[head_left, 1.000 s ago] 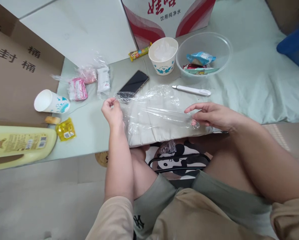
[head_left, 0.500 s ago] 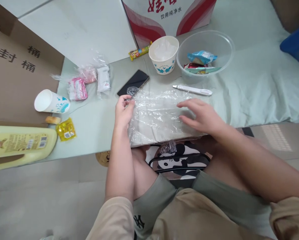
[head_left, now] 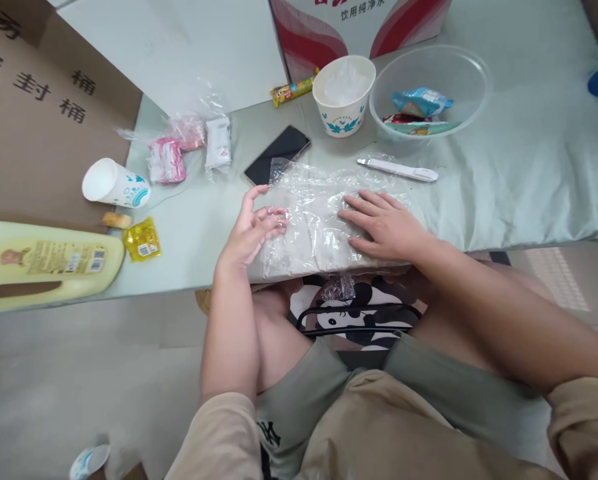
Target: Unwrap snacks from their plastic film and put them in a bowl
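Note:
A sheet of clear, crinkled plastic film (head_left: 313,220) lies on the cloth-covered table before me, its near edge hanging over the front. My right hand (head_left: 381,225) rests palm down on its right part, fingers spread. At the left edge of the film my left hand (head_left: 253,223) is open, turned partly sideways, with its fingertips over the plastic. Whether those fingertips touch it, I cannot tell. Just beyond the film lie a black phone (head_left: 277,155) and a white utility knife (head_left: 397,169).
Behind stand a paper tub (head_left: 343,120) with plastic inside and a clear bowl (head_left: 479,100) holding snack packets. To the left are small wrapped packs (head_left: 167,160), a tipped paper cup (head_left: 113,183), a yellow packet (head_left: 143,239) and a pale yellow jug (head_left: 79,260). Boxes line the back.
My right hand has come down flat onto the film with fingers spread. My left hand has let go of the film's left edge and opened. The view has shifted slightly.

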Action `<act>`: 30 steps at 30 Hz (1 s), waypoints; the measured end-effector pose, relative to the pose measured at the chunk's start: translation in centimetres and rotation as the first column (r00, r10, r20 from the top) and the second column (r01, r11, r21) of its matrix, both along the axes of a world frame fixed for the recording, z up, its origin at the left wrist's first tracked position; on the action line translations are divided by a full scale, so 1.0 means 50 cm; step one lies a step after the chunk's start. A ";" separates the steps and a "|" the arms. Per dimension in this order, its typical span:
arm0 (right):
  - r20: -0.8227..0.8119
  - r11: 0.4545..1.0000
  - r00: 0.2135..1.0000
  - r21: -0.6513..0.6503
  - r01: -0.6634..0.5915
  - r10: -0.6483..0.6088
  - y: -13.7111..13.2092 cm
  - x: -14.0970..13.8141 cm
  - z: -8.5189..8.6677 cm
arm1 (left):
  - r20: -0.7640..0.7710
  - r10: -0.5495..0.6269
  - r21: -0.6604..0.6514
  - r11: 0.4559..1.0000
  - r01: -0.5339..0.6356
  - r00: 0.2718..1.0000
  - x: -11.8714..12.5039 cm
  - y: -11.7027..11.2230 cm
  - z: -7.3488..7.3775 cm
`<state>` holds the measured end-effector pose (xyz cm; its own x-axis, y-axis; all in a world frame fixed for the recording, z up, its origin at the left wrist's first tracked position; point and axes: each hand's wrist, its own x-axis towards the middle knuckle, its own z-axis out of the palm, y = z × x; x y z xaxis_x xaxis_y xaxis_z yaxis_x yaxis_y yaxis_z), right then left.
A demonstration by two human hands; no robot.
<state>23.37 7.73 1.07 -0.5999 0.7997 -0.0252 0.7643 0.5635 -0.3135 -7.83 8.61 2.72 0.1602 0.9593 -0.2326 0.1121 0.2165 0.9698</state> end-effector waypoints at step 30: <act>-0.347 0.984 0.933 0.172 -0.037 0.096 0.003 0.034 0.017 | -0.713 -0.094 0.352 0.808 0.472 0.695 0.038 -0.033 -0.017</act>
<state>25.08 7.86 1.92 -0.5982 0.7335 0.3228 0.5798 0.6742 -0.4575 -5.95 6.95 1.89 0.4374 0.8954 0.0829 0.7066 -0.3992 0.5842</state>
